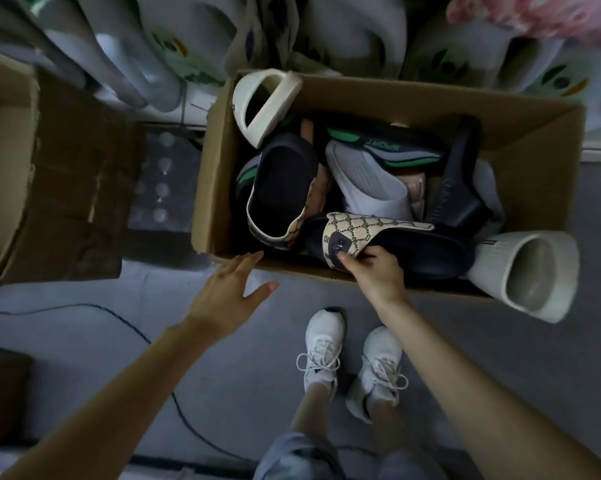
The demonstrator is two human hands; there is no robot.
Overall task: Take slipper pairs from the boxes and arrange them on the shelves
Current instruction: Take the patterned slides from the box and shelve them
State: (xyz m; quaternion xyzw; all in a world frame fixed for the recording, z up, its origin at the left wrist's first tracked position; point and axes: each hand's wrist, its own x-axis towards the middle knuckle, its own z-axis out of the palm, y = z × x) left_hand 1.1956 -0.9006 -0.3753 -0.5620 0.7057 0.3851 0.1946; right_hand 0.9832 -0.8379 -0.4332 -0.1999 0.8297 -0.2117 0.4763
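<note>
Box [534, 150] full of slippers [368, 181]; right hand [378, 271] around patterned slipper [372, 230], left hand [226, 292] free.

I see the box [541, 133] on the floor [84, 334], slippers [368, 181] piled in it; the front slipper [413, 247] lies along its near wall. A second box [49, 174] stands to its left, more slippers [354, 32] behind both.

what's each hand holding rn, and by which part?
The right hand pinches the black slipper by its patterned strap, thumb on the strap. The left hand is open near the box and holds nothing.
</note>
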